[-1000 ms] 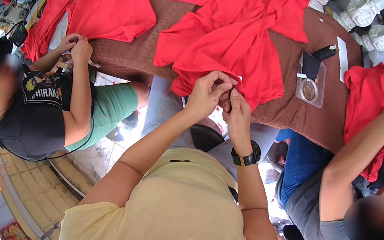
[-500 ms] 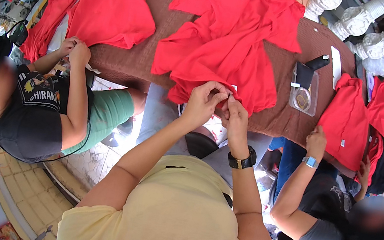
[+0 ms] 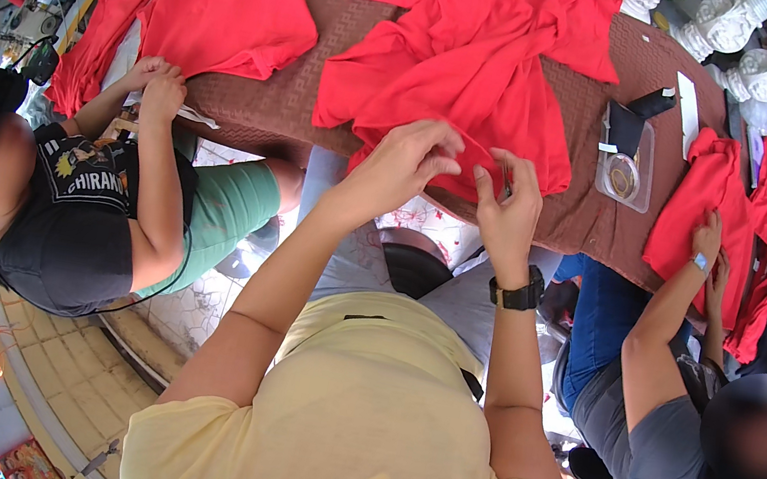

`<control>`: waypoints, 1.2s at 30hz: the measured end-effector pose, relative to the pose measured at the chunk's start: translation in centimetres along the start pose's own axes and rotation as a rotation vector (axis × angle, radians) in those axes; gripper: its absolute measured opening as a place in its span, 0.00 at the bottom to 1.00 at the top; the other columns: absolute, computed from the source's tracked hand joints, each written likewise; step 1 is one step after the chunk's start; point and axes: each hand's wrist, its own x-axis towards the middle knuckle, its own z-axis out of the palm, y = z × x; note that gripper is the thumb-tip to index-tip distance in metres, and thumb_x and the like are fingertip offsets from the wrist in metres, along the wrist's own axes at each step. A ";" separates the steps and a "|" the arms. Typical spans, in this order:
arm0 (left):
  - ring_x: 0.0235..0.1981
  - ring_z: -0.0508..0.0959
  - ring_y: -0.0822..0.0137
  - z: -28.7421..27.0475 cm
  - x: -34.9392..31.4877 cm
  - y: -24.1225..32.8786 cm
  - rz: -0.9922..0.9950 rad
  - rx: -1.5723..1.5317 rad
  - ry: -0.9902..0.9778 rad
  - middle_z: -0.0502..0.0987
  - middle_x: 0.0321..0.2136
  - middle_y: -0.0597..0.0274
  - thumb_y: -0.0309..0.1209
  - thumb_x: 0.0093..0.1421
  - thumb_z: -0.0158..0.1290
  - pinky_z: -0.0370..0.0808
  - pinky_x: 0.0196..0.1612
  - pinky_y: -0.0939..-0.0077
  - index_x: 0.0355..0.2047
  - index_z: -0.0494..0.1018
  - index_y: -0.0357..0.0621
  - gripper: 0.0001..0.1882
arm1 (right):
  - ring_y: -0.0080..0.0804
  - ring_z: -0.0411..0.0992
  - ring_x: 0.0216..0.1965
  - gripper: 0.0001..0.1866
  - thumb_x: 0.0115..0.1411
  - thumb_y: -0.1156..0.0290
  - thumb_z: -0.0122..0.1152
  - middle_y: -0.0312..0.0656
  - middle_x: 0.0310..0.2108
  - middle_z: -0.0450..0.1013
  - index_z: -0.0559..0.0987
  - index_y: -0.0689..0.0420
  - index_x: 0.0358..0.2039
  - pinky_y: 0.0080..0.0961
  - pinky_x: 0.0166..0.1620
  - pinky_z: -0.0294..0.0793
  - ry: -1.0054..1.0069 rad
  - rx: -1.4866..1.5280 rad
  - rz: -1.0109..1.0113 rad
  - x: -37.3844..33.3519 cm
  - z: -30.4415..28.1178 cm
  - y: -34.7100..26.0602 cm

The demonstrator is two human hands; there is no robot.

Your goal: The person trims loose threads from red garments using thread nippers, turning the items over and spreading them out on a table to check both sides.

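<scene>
A red garment point(image 3: 477, 73) lies bunched on the brown-covered table, its near edge hanging over the front. My left hand point(image 3: 408, 165) is at that edge, fingers curled loosely and the thumb a little apart from them. To its right, my right hand point(image 3: 512, 208) has its thumb and fingers apart, with the red cloth just behind the fingertips. Nothing can be made out in either hand; anything as thin as a thread would be too small to see. A dark watch point(image 3: 519, 289) is on my right wrist.
A clear plastic box point(image 3: 637, 193) with a round item and black pieces stands on the table point(image 3: 591, 213) to the right. One person point(image 3: 92, 221) sits at left beside a red garment point(image 3: 230, 6); another person point(image 3: 648, 416) at right handles a red garment point(image 3: 708, 213). White columns point(image 3: 728, 28) stand behind.
My hands have moved apart and slightly up from their pinch at the garment's edge; their fingers have loosened. The person at right has moved a hand farther onto the red cloth.
</scene>
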 end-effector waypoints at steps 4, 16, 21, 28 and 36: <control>0.35 0.78 0.64 1.6 1.3 -0.4 0.134 0.011 0.203 0.76 0.37 0.56 0.17 0.55 0.60 0.77 0.39 0.71 0.40 0.78 0.36 0.12 | 0.27 0.72 0.35 0.16 0.61 0.74 0.64 0.40 0.33 0.74 0.80 0.67 0.48 0.24 0.43 0.71 -0.220 0.249 0.104 0.9 -0.4 1.9; 0.35 0.79 0.61 3.2 2.3 -3.8 0.311 0.053 0.194 0.78 0.33 0.56 0.16 0.56 0.58 0.76 0.41 0.70 0.37 0.76 0.35 0.08 | 0.15 0.67 0.33 0.18 0.63 0.70 0.67 0.29 0.33 0.73 0.80 0.67 0.50 0.16 0.40 0.67 -0.380 0.448 0.517 0.9 -2.0 2.3; 0.34 0.77 0.60 3.1 2.1 -3.0 0.165 -0.086 0.196 0.76 0.31 0.56 0.18 0.60 0.55 0.74 0.42 0.73 0.34 0.71 0.35 0.04 | 0.14 0.65 0.31 0.16 0.63 0.71 0.66 0.31 0.32 0.76 0.81 0.65 0.49 0.18 0.34 0.66 -0.348 0.397 0.410 0.6 -2.2 1.6; 0.38 0.76 0.55 2.7 0.6 -0.5 0.329 0.151 0.262 0.77 0.38 0.55 0.17 0.59 0.55 0.73 0.44 0.69 0.33 0.70 0.35 0.05 | 0.22 0.70 0.29 0.09 0.58 0.77 0.67 0.35 0.31 0.74 0.83 0.62 0.40 0.25 0.32 0.68 -0.214 0.137 0.196 0.7 -2.3 1.6; 0.43 0.79 0.56 4.4 -1.3 -0.4 0.114 -0.003 0.098 0.78 0.40 0.54 0.18 0.62 0.53 0.76 0.47 0.65 0.34 0.69 0.37 0.04 | 0.35 0.72 0.28 0.09 0.52 0.88 0.61 0.44 0.30 0.69 0.75 0.63 0.33 0.29 0.31 0.69 0.130 -0.113 -0.232 -1.5 -1.9 0.2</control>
